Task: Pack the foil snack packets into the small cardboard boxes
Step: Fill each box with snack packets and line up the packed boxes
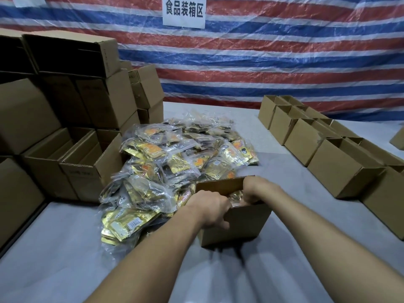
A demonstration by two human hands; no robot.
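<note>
- Writing is scarce: a white sign (183,10) on the back wall reads 食品装箱区. One packet near the front of the heap shows a barcode label, and the print on the cartons is too faint to read.
- The small cardboard box (235,224) is plain brown and open-topped. It stands on the grey table (65,248), touching the near right edge of the heap, with gold foil glinting inside.
- The foil packets (175,158) are gold with orange patches, many bundled in clear plastic bags. They lie in a loose heap at mid-table.
- The left hand (209,212) grips the box's near left corner, fingers curled down its front face.
- The right hand (255,190) reaches over the rim into the box. Its fingertips are hidden among the packets (whether it grips anything I cannot tell).
- A row of open boxes (317,141) runs along the right.
- Stacked cartons (65,95) stand to the left, some open.
- A red, white and blue striped tarpaulin (273,53) hangs behind.
</note>
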